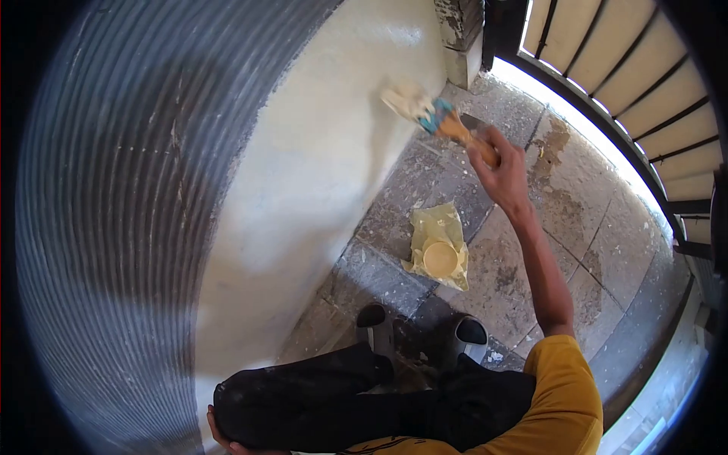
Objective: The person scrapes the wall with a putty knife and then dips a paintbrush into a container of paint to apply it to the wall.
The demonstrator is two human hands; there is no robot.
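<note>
My right hand is closed around the wooden handle of a paintbrush. Blue smears mark the brush near its ferrule, and its bristles are loaded with cream paint. The bristle end is blurred and lies at the cream-painted lower band of the wall; whether it touches cannot be made out. A small round tub of cream paint stands on a crumpled yellowish plastic sheet on the floor. My left hand, partly hidden, rests against my bent knee with its visible fingers stretched along the trouser leg.
Grey ribbed cladding covers the wall left of the painted band. Paint-spotted stone tiles make up the floor. A dark metal railing with pale panels curves along the right. A post stands at the wall's far end.
</note>
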